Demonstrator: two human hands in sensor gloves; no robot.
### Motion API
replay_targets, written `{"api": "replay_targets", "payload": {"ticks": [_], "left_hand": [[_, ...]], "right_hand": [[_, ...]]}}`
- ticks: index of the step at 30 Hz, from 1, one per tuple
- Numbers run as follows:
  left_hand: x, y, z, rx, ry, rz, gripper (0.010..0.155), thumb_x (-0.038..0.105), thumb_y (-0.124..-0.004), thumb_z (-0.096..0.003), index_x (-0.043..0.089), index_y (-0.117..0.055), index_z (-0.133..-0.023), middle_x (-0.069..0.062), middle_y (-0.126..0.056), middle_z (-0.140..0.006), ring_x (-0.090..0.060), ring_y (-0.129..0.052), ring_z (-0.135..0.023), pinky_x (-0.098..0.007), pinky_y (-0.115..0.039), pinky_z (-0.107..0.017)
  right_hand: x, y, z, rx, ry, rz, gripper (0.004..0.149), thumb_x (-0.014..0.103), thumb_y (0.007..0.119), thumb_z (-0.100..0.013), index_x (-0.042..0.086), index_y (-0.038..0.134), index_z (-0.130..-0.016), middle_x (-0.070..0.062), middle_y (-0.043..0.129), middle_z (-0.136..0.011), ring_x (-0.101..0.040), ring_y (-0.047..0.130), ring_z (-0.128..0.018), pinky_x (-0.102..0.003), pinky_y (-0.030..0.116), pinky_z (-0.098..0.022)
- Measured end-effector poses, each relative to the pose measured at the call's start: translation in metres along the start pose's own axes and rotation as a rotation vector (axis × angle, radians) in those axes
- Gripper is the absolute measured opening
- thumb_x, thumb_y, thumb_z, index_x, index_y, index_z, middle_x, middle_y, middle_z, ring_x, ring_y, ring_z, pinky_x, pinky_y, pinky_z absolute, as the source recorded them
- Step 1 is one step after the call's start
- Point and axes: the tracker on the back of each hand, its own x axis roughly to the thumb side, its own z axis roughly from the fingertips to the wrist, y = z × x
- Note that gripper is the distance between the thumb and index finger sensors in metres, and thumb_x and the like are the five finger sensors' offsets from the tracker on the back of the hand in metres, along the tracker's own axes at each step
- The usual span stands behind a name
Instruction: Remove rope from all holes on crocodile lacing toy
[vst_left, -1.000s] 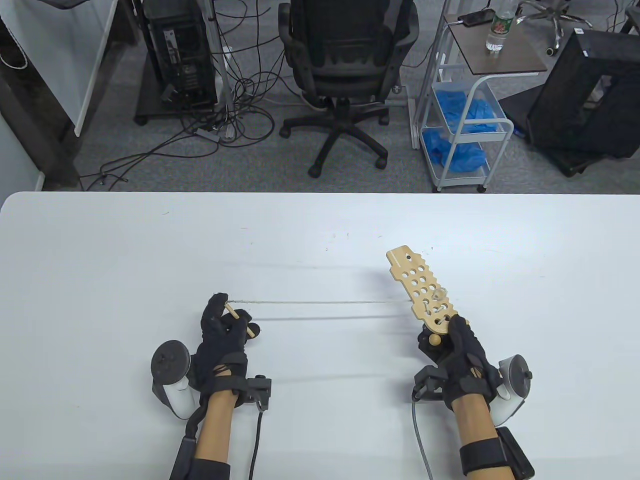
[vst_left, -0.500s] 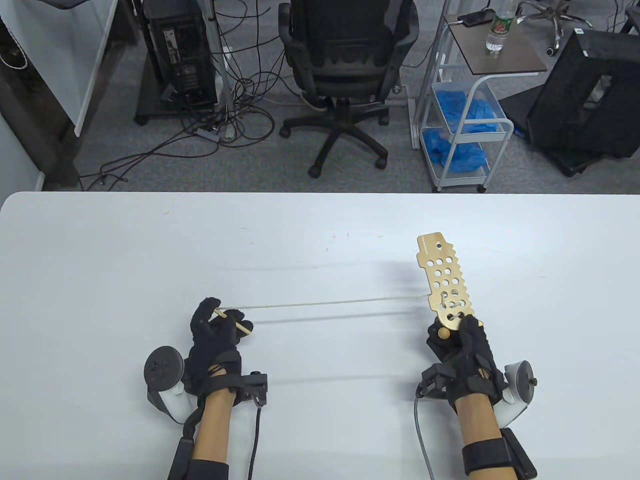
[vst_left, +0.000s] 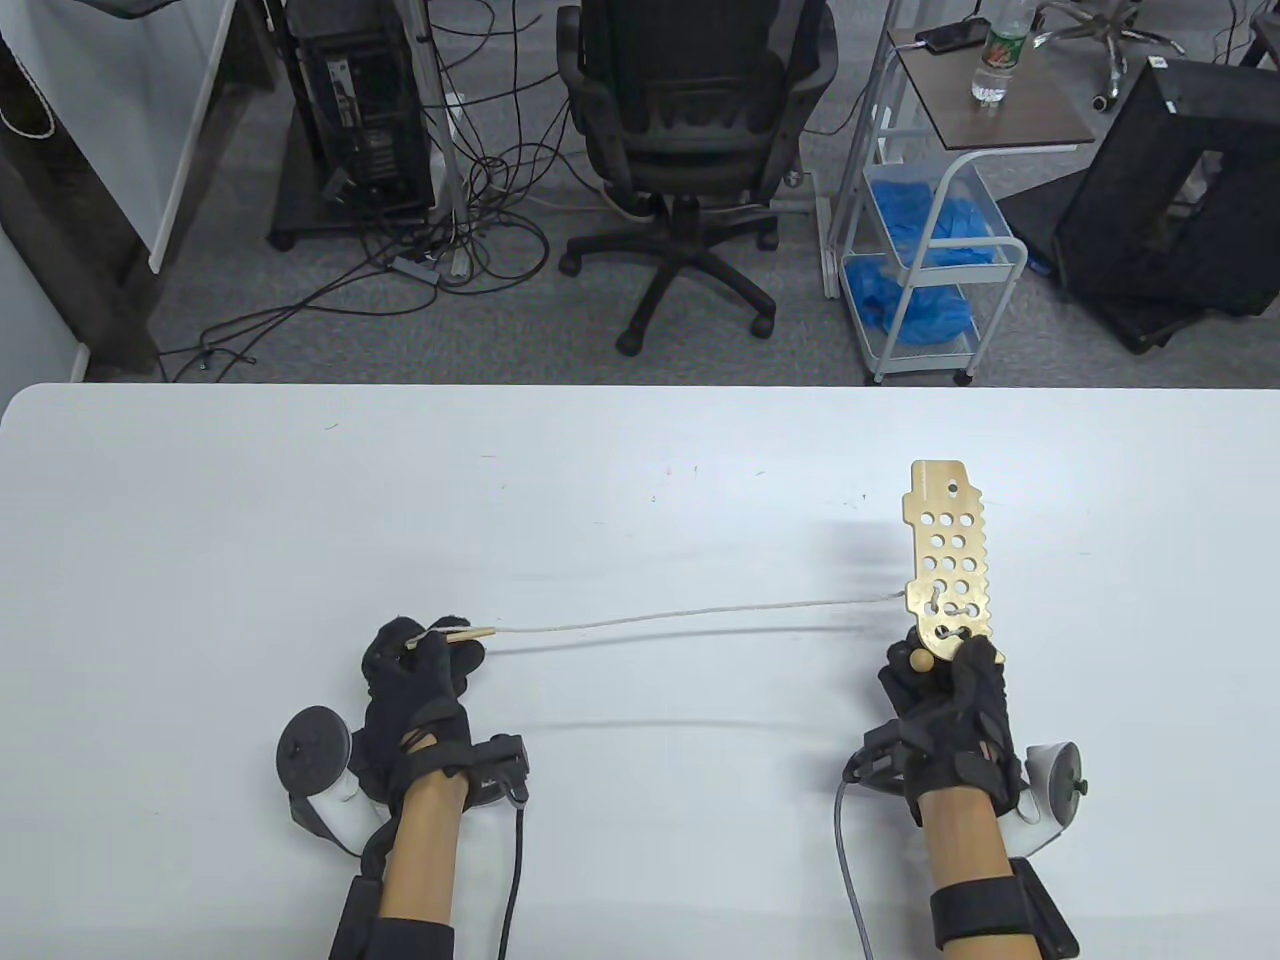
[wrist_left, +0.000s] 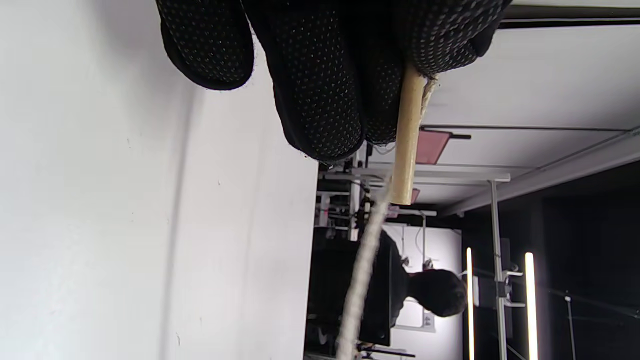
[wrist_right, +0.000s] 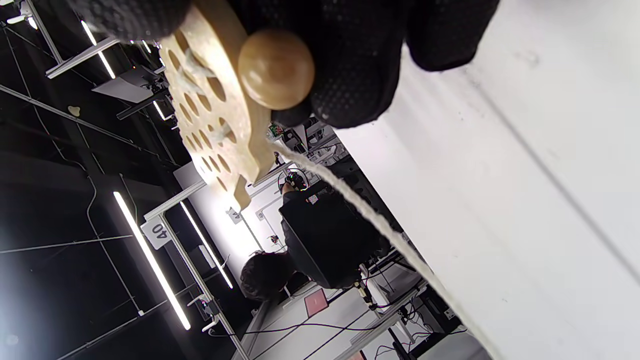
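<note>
The left hand pinches the wooden needle, and the rope runs across the table to the crocodile lacing toy, gripped at its base, above the table, by the right hand. Rope remains laced through the lowest holes; a steady, straight pull with the toy held firm should free it.

The number "40" is printed in black on a small white square sign fixed to a pale metal post in the background of the right wrist view — it is seen tilted, as the view is. Faint engraved lettering runs along the far end of the flat, pale wooden crocodile lacing board with round holes — too small to be read.
</note>
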Motion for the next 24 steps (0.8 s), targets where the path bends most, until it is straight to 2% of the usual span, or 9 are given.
{"api": "replay_targets", "payload": {"ticks": [4, 5, 9, 16, 24], "left_hand": [[0.001, -0.003, 0.000, -0.014, -0.024, -0.003, 0.048, 0.046, -0.074, -0.0504, 0.039, -0.060, -0.096, 0.017, -0.098, -0.081, -0.005, -0.103, -0.066, -0.046, -0.079, -0.066], [0.000, -0.005, 0.000, -0.021, -0.028, -0.006, 0.049, 0.042, -0.077, -0.0492, 0.038, -0.063, -0.096, 0.016, -0.100, -0.079, -0.005, -0.104, -0.065, -0.047, -0.079, -0.065], [0.002, -0.017, 0.003, -0.042, -0.068, -0.059, 0.044, 0.041, -0.079, -0.0483, 0.038, -0.073, -0.092, 0.011, -0.104, -0.075, -0.008, -0.105, -0.060, -0.049, -0.079, -0.063], [0.004, -0.042, 0.011, -0.175, -0.121, -0.154, 0.041, 0.041, -0.078, -0.0492, 0.041, -0.078, -0.091, 0.009, -0.101, -0.077, -0.010, -0.102, -0.061, -0.051, -0.077, -0.064], [0.005, -0.072, 0.027, -0.301, -0.203, -0.260, 0.041, 0.039, -0.078, -0.0490, 0.041, -0.081, -0.090, 0.008, -0.101, -0.077, -0.011, -0.102, -0.061, -0.052, -0.077, -0.064]], "right_hand": [[0.000, 0.001, 0.001, -0.001, -0.008, 0.019, 0.048, 0.044, 0.073, -0.045, 0.023, 0.069, -0.088, -0.011, 0.086, -0.079, -0.032, 0.090, -0.064, -0.059, 0.067, -0.060], [-0.001, 0.002, 0.002, 0.003, -0.014, 0.041, 0.048, 0.044, 0.073, -0.045, 0.021, 0.068, -0.088, -0.011, 0.087, -0.078, -0.032, 0.090, -0.063, -0.059, 0.067, -0.059], [-0.007, 0.012, 0.005, 0.040, -0.032, 0.134, 0.049, 0.043, 0.074, -0.045, 0.017, 0.070, -0.086, -0.012, 0.089, -0.075, -0.033, 0.092, -0.060, -0.060, 0.068, -0.057], [-0.021, 0.040, 0.017, 0.180, -0.087, 0.270, 0.049, 0.041, 0.077, -0.043, 0.012, 0.075, -0.082, -0.014, 0.093, -0.068, -0.034, 0.095, -0.053, -0.061, 0.071, -0.054], [-0.039, 0.066, 0.030, 0.400, -0.076, 0.311, 0.048, 0.038, 0.075, -0.044, 0.008, 0.074, -0.082, -0.015, 0.093, -0.067, -0.035, 0.094, -0.052, -0.062, 0.070, -0.053]]}}
